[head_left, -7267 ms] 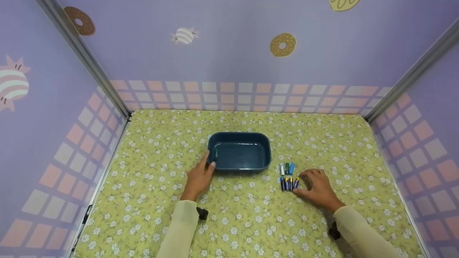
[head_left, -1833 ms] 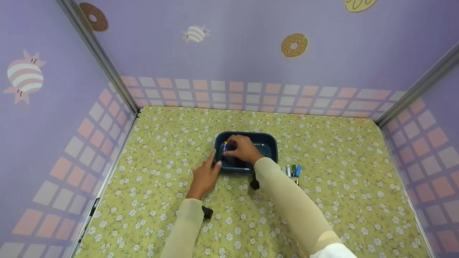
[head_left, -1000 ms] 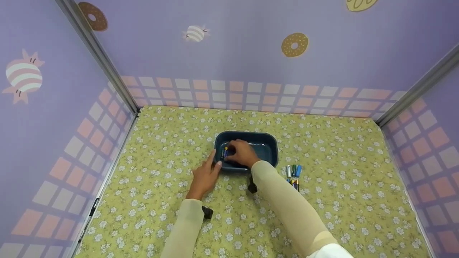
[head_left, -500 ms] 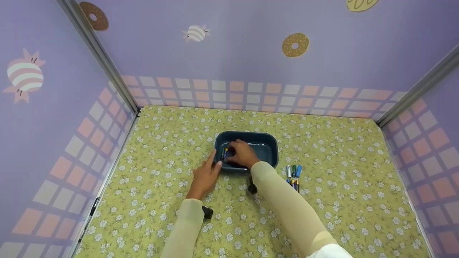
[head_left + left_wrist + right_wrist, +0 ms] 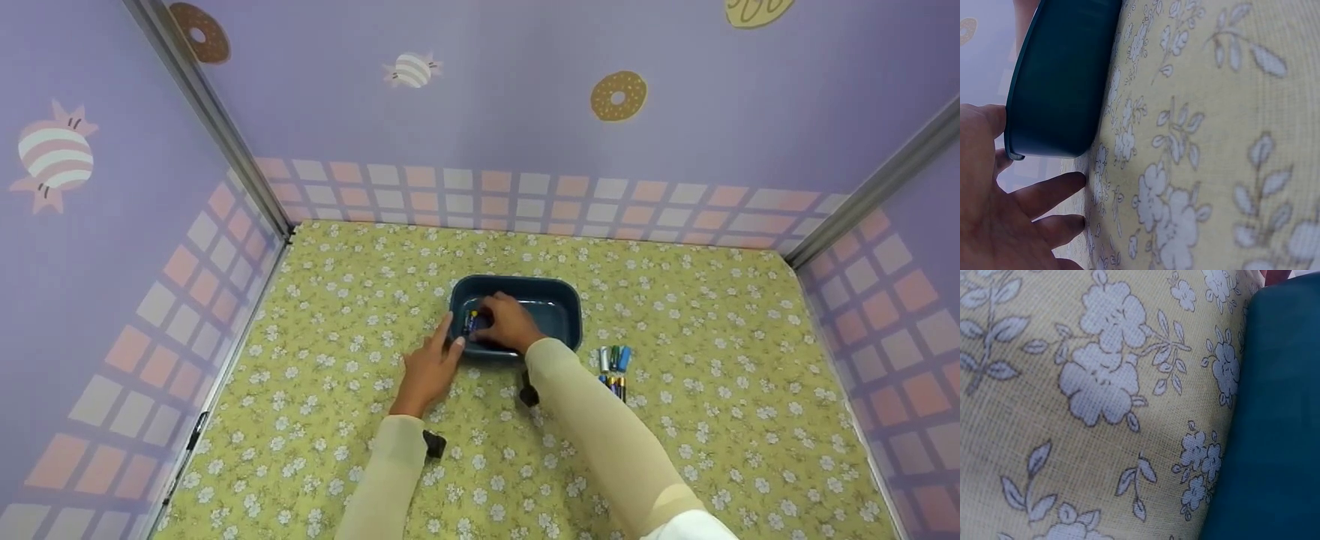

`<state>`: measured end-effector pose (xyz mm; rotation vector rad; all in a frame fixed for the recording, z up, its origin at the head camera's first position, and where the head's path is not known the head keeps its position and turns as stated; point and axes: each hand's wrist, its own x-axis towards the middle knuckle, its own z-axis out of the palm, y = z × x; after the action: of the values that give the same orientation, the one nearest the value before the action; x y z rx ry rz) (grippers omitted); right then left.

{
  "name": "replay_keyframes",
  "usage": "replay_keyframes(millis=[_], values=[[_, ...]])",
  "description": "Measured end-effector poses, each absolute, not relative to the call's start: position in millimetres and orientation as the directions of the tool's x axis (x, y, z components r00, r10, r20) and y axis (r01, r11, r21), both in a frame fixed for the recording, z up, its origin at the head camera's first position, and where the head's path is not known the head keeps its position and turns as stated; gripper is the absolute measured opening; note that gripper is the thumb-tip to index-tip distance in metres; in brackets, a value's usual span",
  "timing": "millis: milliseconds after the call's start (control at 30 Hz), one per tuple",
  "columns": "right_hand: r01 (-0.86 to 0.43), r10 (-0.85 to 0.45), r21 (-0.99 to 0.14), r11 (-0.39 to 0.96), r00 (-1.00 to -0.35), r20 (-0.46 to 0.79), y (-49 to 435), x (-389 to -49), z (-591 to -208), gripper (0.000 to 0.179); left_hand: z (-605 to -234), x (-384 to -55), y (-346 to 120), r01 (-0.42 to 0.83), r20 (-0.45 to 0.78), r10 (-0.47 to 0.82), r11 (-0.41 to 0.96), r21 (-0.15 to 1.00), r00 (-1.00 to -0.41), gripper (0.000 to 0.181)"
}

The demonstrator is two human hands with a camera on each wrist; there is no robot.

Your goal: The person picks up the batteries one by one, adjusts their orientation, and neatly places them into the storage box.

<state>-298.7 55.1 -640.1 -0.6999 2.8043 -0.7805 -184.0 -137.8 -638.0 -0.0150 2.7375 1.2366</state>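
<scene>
Carried into the tub [image 5: 555,319] since the earliest head view: one blue-and-yellow battery [image 5: 471,322], and with it the right hand [image 5: 513,322]. The battery now lies near the tub's left wall, pointing away from the person. Right thumb and fingers curve narrowly about its two ends; whether they touch it cannot be told, and the right wrist view shows only cloth [image 5: 360,285] and the tub's outer wall. Such end-to-end placing probably keeps the battery parallel to that wall. The left hand [image 5: 431,365] holds nothing between its fingers; thumb and forefinger, fairly straight, meet the near left corner of the tub, while other fingertips rest on the cloth, presumably to stop the tub sliding. Right of the tub lie an upper row of batteries [image 5: 615,358] and a lower row of batteries [image 5: 621,388], the latter partly hidden by the right sleeve [image 5: 600,420]; their grouping likely eases picking singly.
</scene>
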Motion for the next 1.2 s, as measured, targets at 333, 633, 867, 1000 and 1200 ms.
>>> replay_keyframes(millis=[333,633,867,1000,1200], values=[[-0.416,-0.501,-0.571,0.708,-0.865,0.009,61,-299,-639,0.053,-639,-186,-135,-0.054,-0.118,0.049,0.678,0.733,-0.992,0.066],[-0.39,-0.492,-0.617,0.683,-0.87,0.006,72,-302,-617,0.052,-638,-186,-136,-0.052,-0.116,0.048,0.683,0.729,-0.992,0.065],[-0.399,-0.483,-0.638,0.658,-0.874,0.049,88,-303,-598,0.058,-638,-185,-136,-0.075,-0.134,0.035,0.683,0.726,-0.99,0.063],[-0.417,-0.479,-0.631,0.654,-0.874,0.08,100,-302,-585,0.059,-638,-185,-135,-0.087,-0.138,0.02,0.683,0.725,-0.99,0.063],[-0.46,-0.48,-0.618,0.638,-0.865,0.148,118,-298,-566,0.06,-638,-185,-135,-0.091,-0.146,0.024,0.681,0.727,-0.989,0.064]])
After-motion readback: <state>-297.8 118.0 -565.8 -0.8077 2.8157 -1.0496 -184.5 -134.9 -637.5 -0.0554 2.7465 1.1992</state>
